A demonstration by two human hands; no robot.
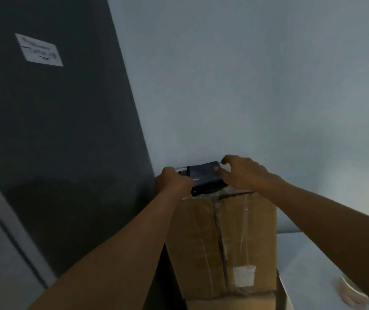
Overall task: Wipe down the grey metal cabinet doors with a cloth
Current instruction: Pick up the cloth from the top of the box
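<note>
While both of our hands are out at the far end of the cardboard box [221,242], the dark folded cloth [203,175] sits between them on the box's far top edge, close against the wall [246,74]. Our left hand [172,179] is curled shut on the cloth's left end; our right hand [242,173] hovers over its right end with fingers spread and loosely bent, the thumb touching the fabric, not yet clamped as far as we can tell. The cloth's long axis runs left to right across the box. What matters next, we judge, is that the grey cabinet door [56,130] stands to our left, just beside the box's left edge, so the left hand, nearer and already gripping, has the shorter swing to the metal face below the white label [39,49].
</note>
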